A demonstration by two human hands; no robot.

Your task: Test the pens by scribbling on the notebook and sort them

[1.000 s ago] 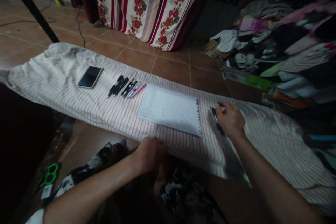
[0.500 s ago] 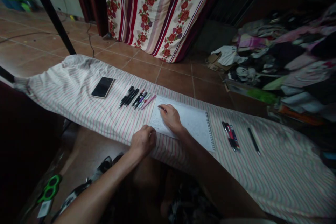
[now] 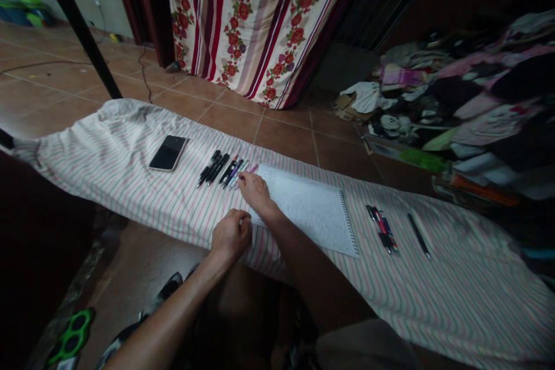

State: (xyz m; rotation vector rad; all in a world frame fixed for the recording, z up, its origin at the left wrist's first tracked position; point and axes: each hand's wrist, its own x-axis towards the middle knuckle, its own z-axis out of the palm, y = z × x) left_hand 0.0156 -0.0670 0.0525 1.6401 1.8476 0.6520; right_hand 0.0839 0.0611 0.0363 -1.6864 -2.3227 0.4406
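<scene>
My right hand [image 3: 255, 192] reaches over the left end of the notebook, fingertips closed at the pink pen [image 3: 254, 167]. Much of that pen is hidden under the fingers. My left hand [image 3: 232, 235] is curled into a loose fist by the notebook's near left corner; nothing shows sticking out of it. The spiral notebook [image 3: 310, 208] lies flat with its coil on the right, and faint writing marks its page. To the left of the pink pen lie several coloured pens [image 3: 235, 171] and a group of black pens [image 3: 213, 168], side by side.
A striped cloth [image 3: 468, 277] covers the long narrow table. The phone [image 3: 168, 153] lies at left. Right of the notebook are a small group of pens [image 3: 382, 230] and a single black pen [image 3: 418, 236]. Beyond stand a floral curtain [image 3: 260, 23] and a heap of clothes [image 3: 459, 81].
My right hand has moved left from the notebook page to the pink pen. My left hand stays curled near the notebook's corner. The view has shifted slightly.
</scene>
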